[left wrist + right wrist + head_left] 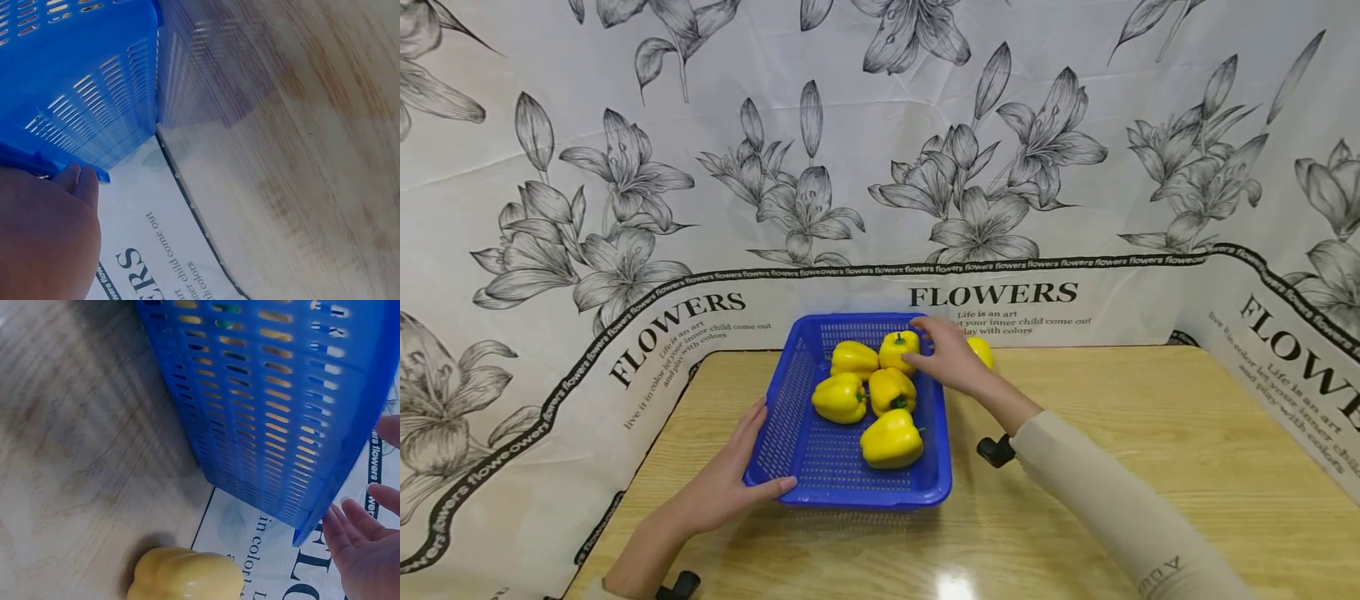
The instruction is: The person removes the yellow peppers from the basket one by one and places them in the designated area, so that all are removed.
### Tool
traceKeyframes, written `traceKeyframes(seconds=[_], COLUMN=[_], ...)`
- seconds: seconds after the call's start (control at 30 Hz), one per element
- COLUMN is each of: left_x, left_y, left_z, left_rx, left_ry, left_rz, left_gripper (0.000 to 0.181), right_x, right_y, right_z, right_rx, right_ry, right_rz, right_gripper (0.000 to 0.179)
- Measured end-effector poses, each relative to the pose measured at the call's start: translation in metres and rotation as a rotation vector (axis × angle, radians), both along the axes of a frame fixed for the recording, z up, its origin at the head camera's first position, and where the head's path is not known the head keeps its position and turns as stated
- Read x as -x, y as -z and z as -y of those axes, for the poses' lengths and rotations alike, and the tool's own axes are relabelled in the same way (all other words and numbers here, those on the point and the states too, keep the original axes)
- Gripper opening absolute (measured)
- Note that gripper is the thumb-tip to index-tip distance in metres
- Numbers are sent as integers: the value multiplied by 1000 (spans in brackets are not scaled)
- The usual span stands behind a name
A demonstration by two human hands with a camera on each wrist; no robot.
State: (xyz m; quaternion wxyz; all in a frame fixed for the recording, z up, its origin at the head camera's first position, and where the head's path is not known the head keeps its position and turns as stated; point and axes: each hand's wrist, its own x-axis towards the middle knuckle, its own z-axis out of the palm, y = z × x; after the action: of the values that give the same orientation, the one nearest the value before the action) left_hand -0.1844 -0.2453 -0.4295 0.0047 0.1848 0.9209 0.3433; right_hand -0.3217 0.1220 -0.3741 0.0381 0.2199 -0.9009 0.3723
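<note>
A blue plastic basket [831,457] with slotted walls stands on a wood-grain desk [1112,433], five yellow bell peppers [892,440] inside it. Two lie toward the far end, two in the middle and one nearer the front right. The person's left hand [730,479] grips the basket's front-left corner, thumb over the front rim and fingers along the left side. The right hand [946,358], fingers loosely spread and holding nothing, reaches over the right rim near the far corner, its thumb beside an upright pepper [898,348]; whether the two touch cannot be told. A sixth pepper [981,352] sits on the desk just outside the basket's right side, partly hidden by that hand in the head view. Pale sleeves [1105,492] cover the forearms, and a black device [996,451] shows at the right wrist. Behind hangs a white cloth [820,292] printed with lilies and the word "FLOWERS."
</note>
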Motion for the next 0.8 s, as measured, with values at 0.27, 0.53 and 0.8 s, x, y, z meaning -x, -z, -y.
traceKeyframes(seconds=[0.27,0.53,0.8], left_x=[0,-1,-2], left_y=[1,1,-1], left_z=[0,-1,0], left_rx=[12,21,25], left_ry=[-2,-1,-6], left_rz=[-21,-28,-33], left_gripper=[109,109,108], right_x=[20,30,33], right_y=[9,15,18], right_z=[15,23,34], right_rx=[-165,-282,-501], right_ry=[15,44,82], right_rz=[-12,-34,-144], right_gripper=[79,77,73])
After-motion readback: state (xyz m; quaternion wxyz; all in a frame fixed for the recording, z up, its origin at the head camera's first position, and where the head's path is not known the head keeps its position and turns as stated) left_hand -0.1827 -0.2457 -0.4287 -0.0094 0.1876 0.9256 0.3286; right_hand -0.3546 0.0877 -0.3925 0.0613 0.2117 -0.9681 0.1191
